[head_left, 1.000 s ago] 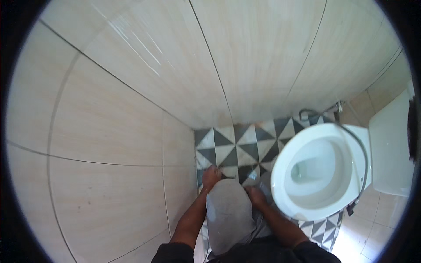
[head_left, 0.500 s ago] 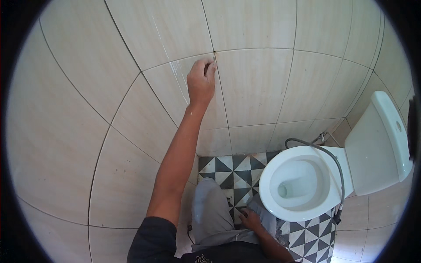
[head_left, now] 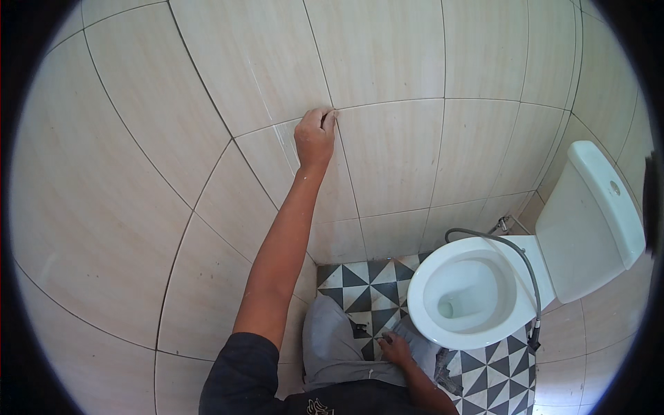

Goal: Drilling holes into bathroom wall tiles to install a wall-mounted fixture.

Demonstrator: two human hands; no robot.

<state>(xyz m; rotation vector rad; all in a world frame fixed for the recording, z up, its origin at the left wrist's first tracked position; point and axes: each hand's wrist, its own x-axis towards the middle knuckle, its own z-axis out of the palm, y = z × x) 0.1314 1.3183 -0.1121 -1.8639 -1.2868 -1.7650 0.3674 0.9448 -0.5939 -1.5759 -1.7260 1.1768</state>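
Note:
My left hand (head_left: 315, 138) reaches up to the tiled wall (head_left: 391, 152), its fingers pinched together at a corner where tile joints cross. Whatever sits between those fingertips is too small or hidden to make out. Low down by my grey trousers (head_left: 328, 346), my right hand (head_left: 395, 349) is held with curled fingers. Something small and dark shows at its fingertips, but its kind cannot be told. White streaks (head_left: 285, 142) run down the tile just left of my left hand.
At the right stands a white toilet (head_left: 417, 304) with its cistern (head_left: 588, 214). A grey spray hose (head_left: 529, 266) lies across the bowl's back. The floor (head_left: 356, 277) has black and white triangles, and a small black object (head_left: 358, 326) lies beside my knee.
The fingertips of my left hand have come right up to the tile corner, covering the dark spot there. The view has shifted slightly; my right hand stays low.

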